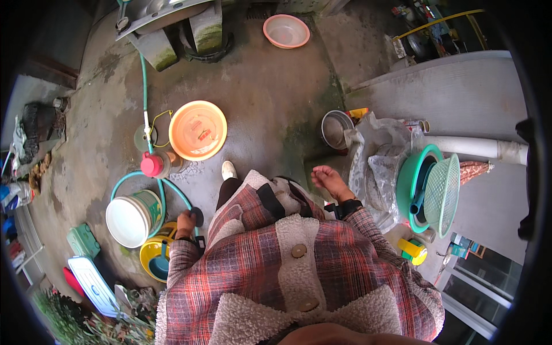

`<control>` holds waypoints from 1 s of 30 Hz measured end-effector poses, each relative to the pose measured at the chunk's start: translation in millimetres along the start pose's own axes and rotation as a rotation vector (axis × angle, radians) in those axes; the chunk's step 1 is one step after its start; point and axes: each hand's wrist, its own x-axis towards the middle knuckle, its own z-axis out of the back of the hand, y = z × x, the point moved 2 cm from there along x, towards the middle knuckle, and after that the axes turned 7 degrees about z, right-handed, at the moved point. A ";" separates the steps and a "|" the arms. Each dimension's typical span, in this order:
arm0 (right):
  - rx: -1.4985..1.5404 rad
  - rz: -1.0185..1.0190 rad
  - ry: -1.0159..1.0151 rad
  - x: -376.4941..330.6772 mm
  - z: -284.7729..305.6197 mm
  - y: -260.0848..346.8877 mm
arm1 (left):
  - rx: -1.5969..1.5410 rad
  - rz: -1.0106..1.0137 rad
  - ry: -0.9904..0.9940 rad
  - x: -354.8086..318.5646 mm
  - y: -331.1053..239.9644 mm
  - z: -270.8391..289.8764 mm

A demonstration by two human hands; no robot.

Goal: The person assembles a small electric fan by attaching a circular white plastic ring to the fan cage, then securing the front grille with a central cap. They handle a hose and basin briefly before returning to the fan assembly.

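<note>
Low on the left, my left hand [186,221] is closed at a dark round object [198,217], whose kind I cannot make out. A teal hose [177,188] runs right up to it. Beside that hand is a yellow basin [146,253], with a white bucket [127,221] farther left. My right hand [330,179] hangs over the floor on the right, its fingers loosely curled with nothing visible in them. Nearest to it are a metal pot [336,127] and some crumpled clear plastic sheeting [368,167].
An orange basin [198,131] stands on the wet concrete floor, next to a red-capped container [153,165]. Farther off are a pink basin [286,31] and a metal sink [161,12]. A green tub [405,184] and a mesh basket [443,195] lean by the right wall.
</note>
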 end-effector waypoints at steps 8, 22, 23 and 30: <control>0.091 -0.059 -0.052 75.9 4.8 62.8 | 0.089 -0.093 0.030 126.8 -133.5 81.2; 0.354 -0.122 -0.150 284.8 137.3 173.2 | 0.357 -0.370 0.164 263.7 -426.9 105.3; 0.362 -0.130 -0.161 299.0 145.1 176.3 | 0.347 -0.371 0.183 274.9 -449.8 106.2; 0.487 -0.139 -0.209 389.5 170.4 197.7 | -0.078 -0.520 0.296 369.6 -564.0 63.2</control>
